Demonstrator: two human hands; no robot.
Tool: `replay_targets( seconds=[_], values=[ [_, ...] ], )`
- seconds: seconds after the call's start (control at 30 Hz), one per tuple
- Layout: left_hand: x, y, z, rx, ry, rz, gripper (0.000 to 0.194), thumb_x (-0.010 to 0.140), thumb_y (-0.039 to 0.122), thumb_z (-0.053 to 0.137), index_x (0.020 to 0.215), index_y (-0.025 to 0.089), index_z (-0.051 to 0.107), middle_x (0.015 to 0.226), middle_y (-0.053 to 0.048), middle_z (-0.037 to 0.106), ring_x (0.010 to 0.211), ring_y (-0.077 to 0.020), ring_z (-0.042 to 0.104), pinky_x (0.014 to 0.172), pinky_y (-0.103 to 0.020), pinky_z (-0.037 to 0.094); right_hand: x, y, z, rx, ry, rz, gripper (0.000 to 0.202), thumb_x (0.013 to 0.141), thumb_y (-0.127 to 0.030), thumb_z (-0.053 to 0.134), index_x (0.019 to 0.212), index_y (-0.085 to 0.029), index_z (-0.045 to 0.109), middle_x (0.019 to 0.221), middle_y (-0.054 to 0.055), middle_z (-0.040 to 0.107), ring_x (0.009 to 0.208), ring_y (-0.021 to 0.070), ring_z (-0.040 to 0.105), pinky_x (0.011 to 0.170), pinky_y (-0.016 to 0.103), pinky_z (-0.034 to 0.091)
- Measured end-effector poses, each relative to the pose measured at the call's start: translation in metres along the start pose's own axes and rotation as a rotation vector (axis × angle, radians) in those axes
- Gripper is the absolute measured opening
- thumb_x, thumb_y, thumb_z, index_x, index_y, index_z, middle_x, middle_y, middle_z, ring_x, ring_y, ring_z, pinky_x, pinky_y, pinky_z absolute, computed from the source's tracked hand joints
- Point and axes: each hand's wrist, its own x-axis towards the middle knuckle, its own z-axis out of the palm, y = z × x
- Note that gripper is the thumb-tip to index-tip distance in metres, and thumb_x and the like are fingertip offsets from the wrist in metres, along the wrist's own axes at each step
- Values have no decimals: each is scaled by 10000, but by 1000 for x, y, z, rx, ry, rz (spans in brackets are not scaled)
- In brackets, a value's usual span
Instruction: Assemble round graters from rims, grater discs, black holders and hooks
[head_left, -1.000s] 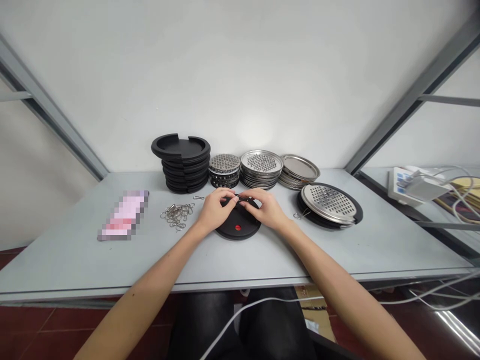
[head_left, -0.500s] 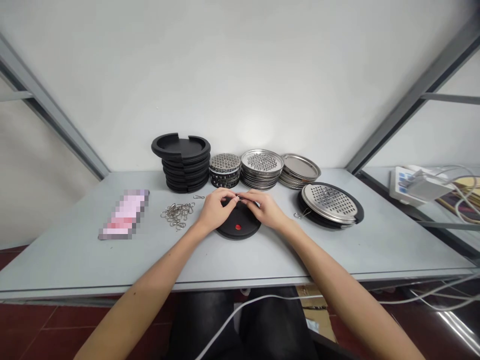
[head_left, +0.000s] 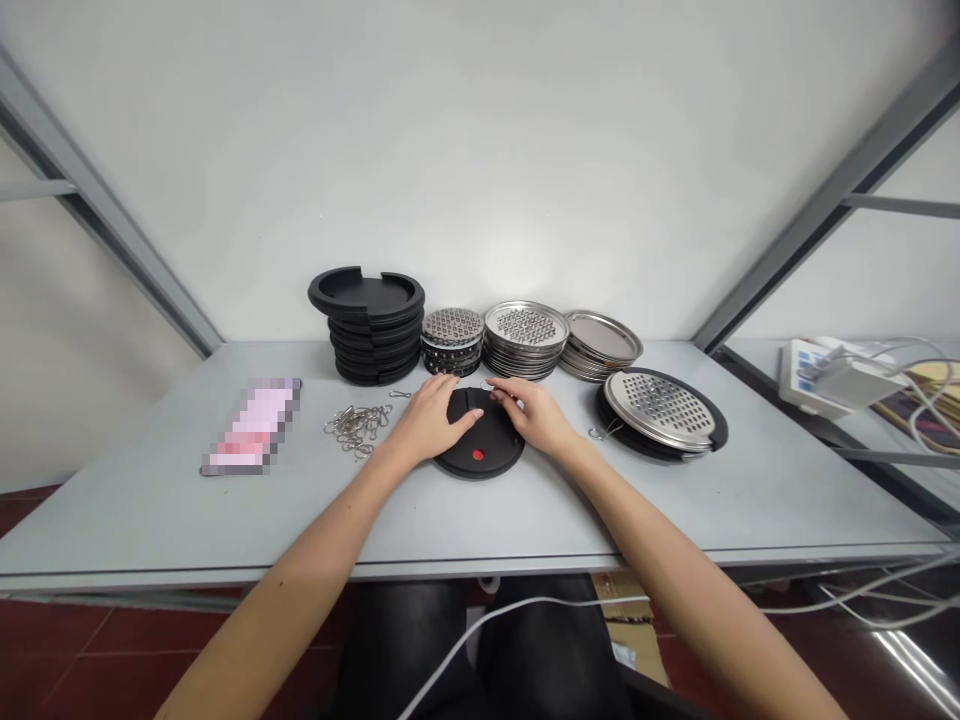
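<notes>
A round black disc with a red dot near its front edge lies on the table in front of me. My left hand rests on the disc's left side, thumb apart from the fingers, holding nothing. At the disc's upper right, my right hand pinches a small thin wire hook between thumb and fingertips. Left of my left hand lies a loose pile of metal wire hooks, with a single hook just behind it.
Behind stand black round holders, small grater discs, larger grater discs and plain metal lids. An assembled grater lies right, a phone left. Power strips sit beyond the right frame.
My hands have parted at the disc's back edge. The left thumb and fingers have spread, while my right hand has shifted slightly right with the hook. More of the disc shows.
</notes>
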Motion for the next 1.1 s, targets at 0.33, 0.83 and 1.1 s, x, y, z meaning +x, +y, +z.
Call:
replay_targets(
  seconds=[0.33,0.83,1.1],
  values=[
    [-3,10,-5,16,-155,47,392,831,411,616,1120,150,654,1149,-149,659,1075,-318,597,949,-459,466,1,5,1,-26,6,85,273,921,-221,461,1098,-171,663,930,86,730,852,220,680,772,345,524],
    [6,2,0,-180,41,-44,169,880,246,551,929,200,706,939,-49,719,886,-211,655,817,-335,503,-2,1,0,-189,-121,-102,323,942,-200,436,1181,-185,652,1030,108,709,914,236,662,803,353,523],
    [8,-1,7,-207,48,-43,146,878,230,558,831,185,688,865,-40,704,834,-194,646,769,-308,498,3,-3,1,-347,-181,-199,324,964,-211,413,1183,-152,645,993,132,719,865,239,667,752,346,515]
  ],
)
